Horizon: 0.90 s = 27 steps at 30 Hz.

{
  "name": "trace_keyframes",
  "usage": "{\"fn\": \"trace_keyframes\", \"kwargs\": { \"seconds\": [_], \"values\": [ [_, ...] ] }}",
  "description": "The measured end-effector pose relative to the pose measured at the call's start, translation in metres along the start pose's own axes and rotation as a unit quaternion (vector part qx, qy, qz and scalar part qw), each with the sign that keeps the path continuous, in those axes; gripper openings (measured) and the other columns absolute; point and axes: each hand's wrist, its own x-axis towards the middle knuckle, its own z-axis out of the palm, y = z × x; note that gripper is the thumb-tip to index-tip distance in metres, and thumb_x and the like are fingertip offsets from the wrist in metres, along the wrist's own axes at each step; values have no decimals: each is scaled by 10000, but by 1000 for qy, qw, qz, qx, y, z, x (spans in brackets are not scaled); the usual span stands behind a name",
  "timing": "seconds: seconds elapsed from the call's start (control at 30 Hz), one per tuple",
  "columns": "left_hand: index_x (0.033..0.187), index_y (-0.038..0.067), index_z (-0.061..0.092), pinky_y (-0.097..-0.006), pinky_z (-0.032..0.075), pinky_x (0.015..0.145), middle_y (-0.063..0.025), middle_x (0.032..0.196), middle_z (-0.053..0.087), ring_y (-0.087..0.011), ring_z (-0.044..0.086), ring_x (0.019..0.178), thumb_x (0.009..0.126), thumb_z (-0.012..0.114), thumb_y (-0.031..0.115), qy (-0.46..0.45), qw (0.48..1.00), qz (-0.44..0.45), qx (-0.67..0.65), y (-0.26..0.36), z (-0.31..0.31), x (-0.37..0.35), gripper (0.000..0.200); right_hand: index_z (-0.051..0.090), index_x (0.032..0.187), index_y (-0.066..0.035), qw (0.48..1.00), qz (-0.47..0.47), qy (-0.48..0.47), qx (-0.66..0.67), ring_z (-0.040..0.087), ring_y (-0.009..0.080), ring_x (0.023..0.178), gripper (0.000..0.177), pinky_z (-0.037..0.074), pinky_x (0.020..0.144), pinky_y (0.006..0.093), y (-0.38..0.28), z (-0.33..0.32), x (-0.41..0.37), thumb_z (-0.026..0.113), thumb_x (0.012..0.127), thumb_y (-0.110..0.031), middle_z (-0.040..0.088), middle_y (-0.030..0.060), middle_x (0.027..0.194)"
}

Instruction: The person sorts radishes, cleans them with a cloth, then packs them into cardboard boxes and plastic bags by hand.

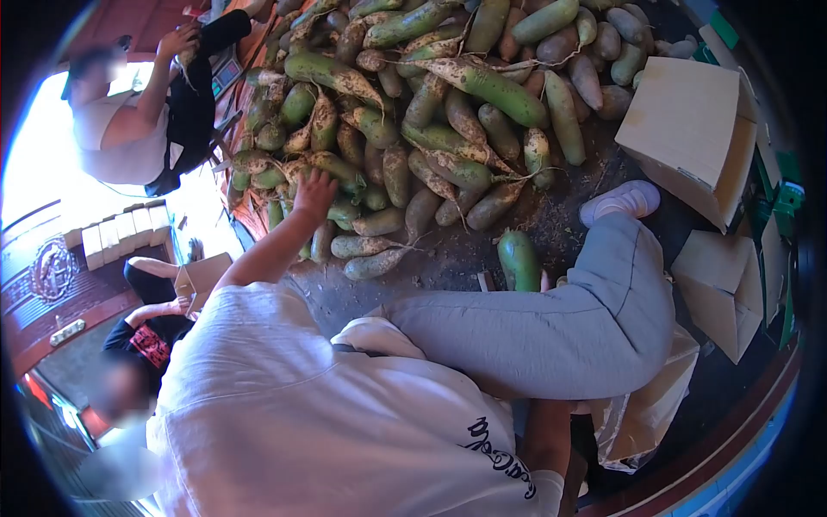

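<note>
My left hand (316, 194) reaches out at the near left edge of a large pile of green, soil-stained radishes (422, 103). Its fingers are spread and touch a radish in the pile. Beside my bent leg, a smooth green radish (517, 258) stands out from the pile. A small part of my right hand (544, 280) shows at that radish's lower side, closed against it. The leg hides most of this hand and part of its forearm.
Open cardboard boxes (685, 121) (719, 284) stand at the right beside green straps. At upper left a person (129, 129) holds a radish near a scale (226, 73). Another person (151, 340) at lower left holds a cardboard piece (202, 280). White boxes (125, 233) stand behind.
</note>
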Motion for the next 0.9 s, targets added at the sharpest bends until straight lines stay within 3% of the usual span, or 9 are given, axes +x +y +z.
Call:
{"fn": "trace_keyframes", "kwargs": {
  "seconds": [0.1, 0.23, 0.33, 0.47, 0.57, 0.7, 0.77, 0.87, 0.9],
  "values": [
    [1260, 164, 447, -510, 252, 1043, -85, 1274, 429, -300, 357, 1246, 644, 696, 125, 131, 987, 72, 60, -14, 34, 12, 665, 561, 1104, 18, 1000, -3, 4, 5, 574, 299, 1004, 318, 413, 895, 362, -3, 1, 1, 589, 797, -64, 602, 156, 1081],
    [1224, 138, 461, -457, 351, 978, -77, 1151, 508, -305, 431, 1171, 646, 689, 143, 48, 989, 126, 66, -19, 23, 30, 622, 559, 1108, 18, 1000, -11, 8, 11, 575, 296, 1003, 316, 414, 894, 359, -9, 2, 0, 584, 802, -56, 601, 154, 1084],
    [1197, 90, 454, -410, 425, 901, -104, 1108, 528, -313, 502, 1084, 603, 732, 195, 75, 993, 90, -20, -9, -11, 22, 664, 557, 1110, 19, 1000, -16, 12, 14, 575, 294, 1002, 314, 414, 894, 356, -13, 1, 0, 580, 805, -51, 601, 153, 1085],
    [1188, 25, 433, -388, 456, 861, -174, 1051, 562, -320, 569, 976, 548, 791, 251, 237, 928, 26, -285, -4, -79, 3, 767, 555, 1114, 19, 999, -40, 17, 30, 576, 291, 1002, 312, 415, 893, 353, -36, -9, -3, 575, 809, -44, 600, 150, 1088],
    [1181, 2, 443, -339, 454, 864, -171, 1021, 591, -268, 587, 963, 590, 789, 210, 308, 777, 100, -540, 0, -116, -3, 716, 553, 1117, 19, 994, -71, 49, 60, 576, 289, 1001, 311, 415, 892, 350, -69, -49, -26, 571, 812, -39, 599, 149, 1089],
    [1165, 4, 456, -313, 445, 863, -94, 1022, 599, -175, 569, 961, 691, 764, 129, 281, 497, 162, -805, 37, -183, -21, 579, 550, 1121, 19, 950, -190, 213, 123, 577, 287, 1001, 309, 416, 892, 346, -139, -136, -77, 566, 816, -31, 598, 147, 1092],
    [1200, 50, 425, -330, 455, 856, -72, 1077, 572, -195, 559, 993, 739, 721, 115, 257, 382, 205, -864, 58, -222, -27, 552, 565, 1066, 21, 896, -290, 315, 114, 588, 241, 955, 248, 431, 850, 322, -176, -173, -96, 541, 820, 13, 604, 136, 1049],
    [1242, 100, 391, -354, 469, 846, -62, 1119, 547, -199, 558, 1008, 781, 661, 84, 188, 241, 292, -906, 84, -282, -40, 535, 581, 1043, -13, 839, -420, 338, 76, 581, 258, 941, 278, 441, 835, 336, -238, -207, -111, 620, 768, -11, 594, 135, 1016],
    [1246, 100, 389, -355, 470, 844, -61, 1117, 548, -197, 559, 1004, 780, 658, 77, 173, 232, 324, -901, 93, -297, -44, 539, 576, 1064, -25, 806, -479, 344, 41, 571, 278, 962, 324, 439, 846, 346, -253, -215, -106, 651, 749, -29, 585, 134, 1034]
  ]
}}
